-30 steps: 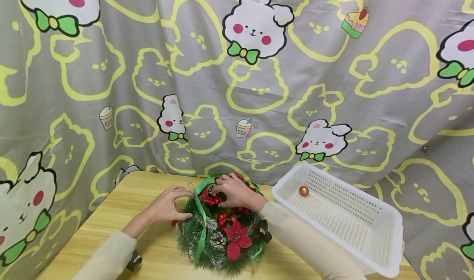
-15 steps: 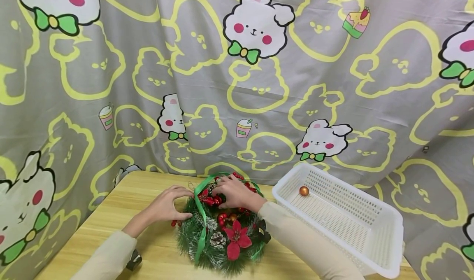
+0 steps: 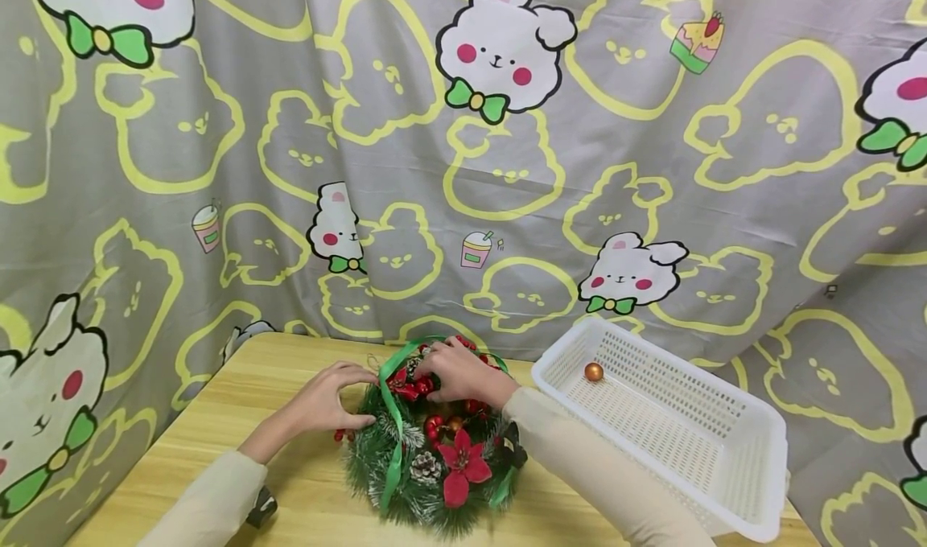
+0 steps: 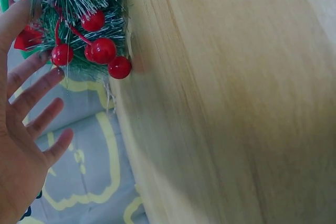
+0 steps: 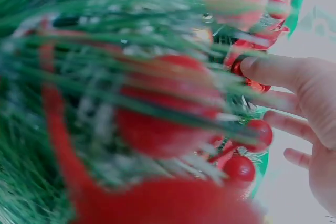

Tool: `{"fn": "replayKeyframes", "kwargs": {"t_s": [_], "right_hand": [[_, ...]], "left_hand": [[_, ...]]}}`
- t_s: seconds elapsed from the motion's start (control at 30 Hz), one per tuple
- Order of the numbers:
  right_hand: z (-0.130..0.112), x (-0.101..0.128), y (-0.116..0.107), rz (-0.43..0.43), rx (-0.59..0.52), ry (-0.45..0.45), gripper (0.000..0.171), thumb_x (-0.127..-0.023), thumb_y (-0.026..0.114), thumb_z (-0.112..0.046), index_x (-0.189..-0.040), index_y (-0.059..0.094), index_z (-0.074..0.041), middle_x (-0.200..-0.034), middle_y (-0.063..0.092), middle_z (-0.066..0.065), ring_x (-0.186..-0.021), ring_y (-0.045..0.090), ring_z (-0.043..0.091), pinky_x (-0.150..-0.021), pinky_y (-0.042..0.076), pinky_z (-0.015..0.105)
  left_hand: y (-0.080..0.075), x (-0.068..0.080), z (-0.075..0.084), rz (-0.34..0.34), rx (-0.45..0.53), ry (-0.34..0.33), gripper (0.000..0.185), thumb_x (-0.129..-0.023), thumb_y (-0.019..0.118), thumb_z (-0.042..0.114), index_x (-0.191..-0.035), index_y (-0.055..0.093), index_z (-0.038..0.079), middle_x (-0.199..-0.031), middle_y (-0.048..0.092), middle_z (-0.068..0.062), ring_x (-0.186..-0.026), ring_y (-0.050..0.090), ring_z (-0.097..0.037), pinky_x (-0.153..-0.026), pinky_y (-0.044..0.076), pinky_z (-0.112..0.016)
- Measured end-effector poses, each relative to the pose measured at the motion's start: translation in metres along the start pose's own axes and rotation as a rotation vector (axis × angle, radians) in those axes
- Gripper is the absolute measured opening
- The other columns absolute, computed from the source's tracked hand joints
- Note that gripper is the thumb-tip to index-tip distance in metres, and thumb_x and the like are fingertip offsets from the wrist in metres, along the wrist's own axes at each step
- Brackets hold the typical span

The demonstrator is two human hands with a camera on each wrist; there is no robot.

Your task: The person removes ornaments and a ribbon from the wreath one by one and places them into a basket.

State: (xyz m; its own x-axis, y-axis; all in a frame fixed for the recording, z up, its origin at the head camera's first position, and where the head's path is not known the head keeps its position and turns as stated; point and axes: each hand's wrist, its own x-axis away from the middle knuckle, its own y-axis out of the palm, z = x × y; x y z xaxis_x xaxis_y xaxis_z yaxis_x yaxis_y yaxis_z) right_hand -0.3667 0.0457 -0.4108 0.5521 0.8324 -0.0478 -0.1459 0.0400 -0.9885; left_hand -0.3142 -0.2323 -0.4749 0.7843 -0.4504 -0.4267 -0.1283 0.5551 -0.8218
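Note:
A green Christmas wreath (image 3: 434,515) lies on the table, trimmed with a green ribbon (image 3: 394,450), a red poinsettia (image 3: 464,468), a pine cone (image 3: 425,466) and red berries (image 4: 104,51). My left hand (image 3: 326,398) rests its thumb and index finger against the wreath's left side, the other fingers spread apart. Over the wreath's far part, my right hand (image 3: 463,376) pinches a shiny dark red ball (image 5: 254,83) with the thumb in front; the fingertips behind it are partly hidden. Blurred needles and a large red ball (image 5: 168,106) fill the near part of the right wrist view.
A white perforated plastic basket (image 3: 771,466) stands to the right, with one gold ball (image 3: 594,372) inside near its far left end. Wooden table (image 3: 290,483) surface extends left of the wreath. A patterned grey curtain (image 3: 405,153) hangs right behind the table.
My right hand has shifted very slightly to the left over the wreath. The left hand, wreath and basket stay where they were.

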Motion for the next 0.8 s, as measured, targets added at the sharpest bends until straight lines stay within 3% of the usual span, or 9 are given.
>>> {"fn": "replayKeyframes", "kwargs": {"t_s": [0.23,0.57,0.8], "right_hand": [[0.0,0.001,-0.007,-0.019,-0.042,0.004,0.035,-0.086,0.083,-0.034,-0.12,0.075,-0.029,-0.115,0.074,-0.013,-0.109,0.062,0.014,-0.089,0.04,0.035],[0.003,-0.003,-0.012,0.0,-0.012,-0.008,0.035,-0.086,0.083,-0.034,-0.12,0.075,-0.028,-0.115,0.074,-0.013,-0.107,0.06,0.015,-0.09,0.041,0.036],[0.009,-0.007,-0.018,0.035,-0.019,-0.012,0.035,-0.088,0.082,-0.03,-0.122,0.075,-0.025,-0.117,0.075,-0.009,-0.107,0.06,0.018,-0.098,0.045,0.044]], "left_hand": [[0.0,0.0,-0.001,-0.012,0.0,-0.005,0.054,-0.076,0.087,0.048,-0.122,0.072,0.026,-0.126,0.069,0.0,-0.12,0.061,-0.03,-0.094,0.054,-0.059],[0.002,0.0,0.0,-0.007,0.0,-0.016,0.054,-0.075,0.088,0.047,-0.122,0.073,0.025,-0.126,0.069,-0.001,-0.121,0.061,-0.03,-0.095,0.053,-0.059],[0.003,0.0,-0.001,0.004,0.009,-0.02,0.055,-0.074,0.088,0.046,-0.122,0.073,0.023,-0.126,0.069,-0.002,-0.121,0.061,-0.031,-0.096,0.053,-0.06]]}}
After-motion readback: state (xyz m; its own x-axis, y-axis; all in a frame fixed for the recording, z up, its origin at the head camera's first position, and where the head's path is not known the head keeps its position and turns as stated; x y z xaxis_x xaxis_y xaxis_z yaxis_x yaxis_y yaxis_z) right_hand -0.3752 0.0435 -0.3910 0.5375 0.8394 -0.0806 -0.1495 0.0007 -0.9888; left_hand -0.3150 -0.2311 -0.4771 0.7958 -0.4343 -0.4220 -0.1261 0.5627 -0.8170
